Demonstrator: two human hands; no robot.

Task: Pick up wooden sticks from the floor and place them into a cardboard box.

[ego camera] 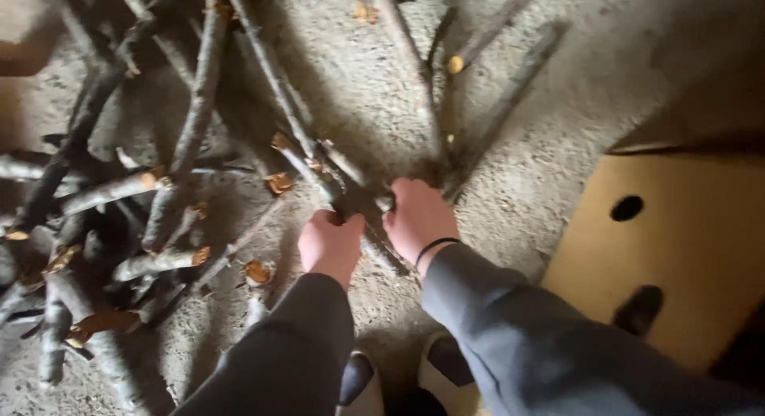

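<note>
The concrete floor (558, 89) fills the view, rough and grey. A yellow cardboard sheet (677, 249) with dark oval holes lies along its right edge. A loose pile of cut sticks (119, 225) spreads over the left side, bark grey, sawn ends showing orange wood. More long thin branches (478, 81) fan toward the top edge.

Near the middle of the floor, both hands close around one forked branch (351, 193), which runs from the upper left down between them. The left hand (331, 245) is clenched around its lower part, knuckles up. The right hand (418, 217), with a thin black band (437, 245) at the wrist, grips it just beside, fingers wrapped under and out of sight. Grey sleeves (510, 336) cover both arms, and light shoes (446, 376) show at the bottom edge.

The branch looks stiff, dry and fairly light, with rough bark that should not slip. Side twigs may snag neighbours, so a hold on the thicker stem near the fork seems soundest.
</note>
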